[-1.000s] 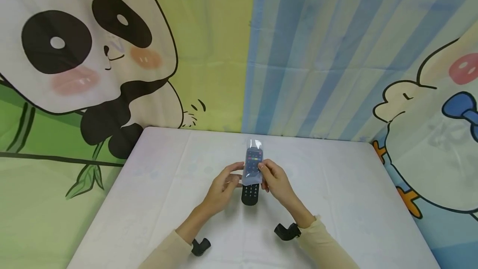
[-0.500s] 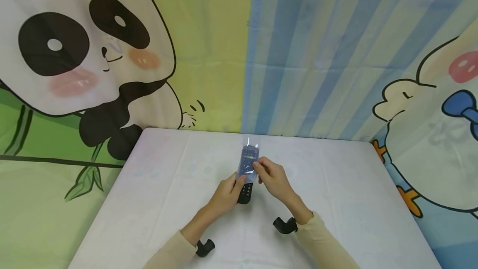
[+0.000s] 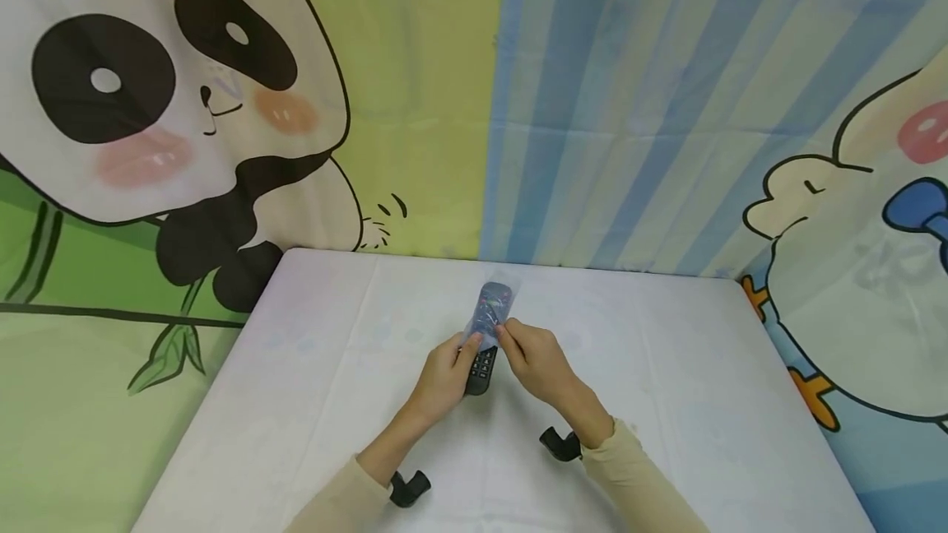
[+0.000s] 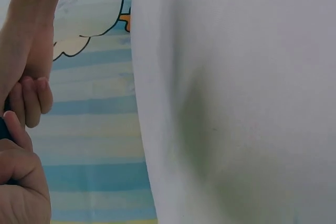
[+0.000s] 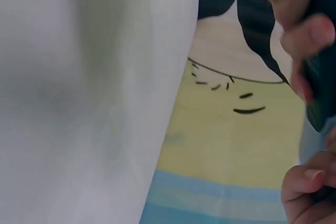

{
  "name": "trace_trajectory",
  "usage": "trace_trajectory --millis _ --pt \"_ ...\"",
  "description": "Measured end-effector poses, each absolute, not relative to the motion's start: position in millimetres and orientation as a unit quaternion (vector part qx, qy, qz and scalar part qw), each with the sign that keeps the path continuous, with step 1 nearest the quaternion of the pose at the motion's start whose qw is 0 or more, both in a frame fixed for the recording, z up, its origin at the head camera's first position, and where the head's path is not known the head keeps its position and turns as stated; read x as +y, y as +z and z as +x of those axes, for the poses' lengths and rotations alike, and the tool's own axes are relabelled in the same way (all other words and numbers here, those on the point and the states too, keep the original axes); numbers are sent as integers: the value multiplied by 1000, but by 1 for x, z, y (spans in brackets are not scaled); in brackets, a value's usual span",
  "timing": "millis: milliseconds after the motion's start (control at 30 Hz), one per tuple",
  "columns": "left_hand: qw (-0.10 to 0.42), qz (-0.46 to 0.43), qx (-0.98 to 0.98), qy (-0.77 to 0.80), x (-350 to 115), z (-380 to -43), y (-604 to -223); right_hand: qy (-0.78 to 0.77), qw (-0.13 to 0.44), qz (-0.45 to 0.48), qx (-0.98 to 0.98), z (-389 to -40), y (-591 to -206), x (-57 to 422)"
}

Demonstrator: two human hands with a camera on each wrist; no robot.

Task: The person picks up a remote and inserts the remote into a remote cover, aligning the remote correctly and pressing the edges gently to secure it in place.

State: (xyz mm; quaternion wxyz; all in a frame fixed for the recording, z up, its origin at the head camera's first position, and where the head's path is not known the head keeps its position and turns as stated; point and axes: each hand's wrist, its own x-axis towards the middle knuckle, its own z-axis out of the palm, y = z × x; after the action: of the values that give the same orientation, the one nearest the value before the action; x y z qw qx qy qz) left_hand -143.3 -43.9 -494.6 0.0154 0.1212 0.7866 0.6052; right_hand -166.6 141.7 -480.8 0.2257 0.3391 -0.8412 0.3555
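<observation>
In the head view a black remote control (image 3: 481, 370) is tilted above the table, its upper part inside a clear bluish plastic sleeve (image 3: 490, 311). My left hand (image 3: 440, 378) grips the remote and sleeve from the left, thumb on top. With thumb and fingers, my right hand (image 3: 538, 359) pinches the sleeve's lower right edge. The left wrist view catches only part of my left hand (image 4: 23, 177), below the right one. At the right edge of the right wrist view, the dark remote (image 5: 319, 85) is partly hidden by left-hand fingers (image 5: 310, 38).
A white-covered table (image 3: 666, 368) lies under both hands. Behind it hangs a printed cloth (image 3: 415, 105) with a panda, stripes and a white cartoon figure. Black curved mounts (image 3: 410, 488) sit at both wrists, close above the tabletop.
My left hand has gone from loose fingers beside the sleeve to gripping the remote and sleeve. The remote has tilted and shifted slightly left. My right hand has moved down along the sleeve's edge.
</observation>
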Motion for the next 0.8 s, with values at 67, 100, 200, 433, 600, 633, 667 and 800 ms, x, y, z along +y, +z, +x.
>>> trace_trajectory --millis 67,100,200,433,600,633,667,800 --pt "21 121 775 620 -43 -146 -491 389 226 333 -828 -164 -481 140" --pt "24 122 767 629 -43 -147 -489 405 227 329 -822 -163 -481 139" --pt "31 127 748 651 -42 -150 -485 439 223 320 -809 -159 -480 136" --pt "-32 186 767 613 -42 -149 -478 642 49 325 -693 -157 -471 142" --pt "-75 265 778 565 -42 -144 -472 717 -86 301 -623 -162 -467 157" --pt "-75 275 779 558 -43 -143 -470 715 -98 292 -628 -163 -467 159" --pt "-71 283 781 552 -43 -142 -469 708 -104 286 -637 -164 -467 162" --pt "-33 290 796 531 -46 -139 -465 670 -92 285 -679 -165 -466 167"
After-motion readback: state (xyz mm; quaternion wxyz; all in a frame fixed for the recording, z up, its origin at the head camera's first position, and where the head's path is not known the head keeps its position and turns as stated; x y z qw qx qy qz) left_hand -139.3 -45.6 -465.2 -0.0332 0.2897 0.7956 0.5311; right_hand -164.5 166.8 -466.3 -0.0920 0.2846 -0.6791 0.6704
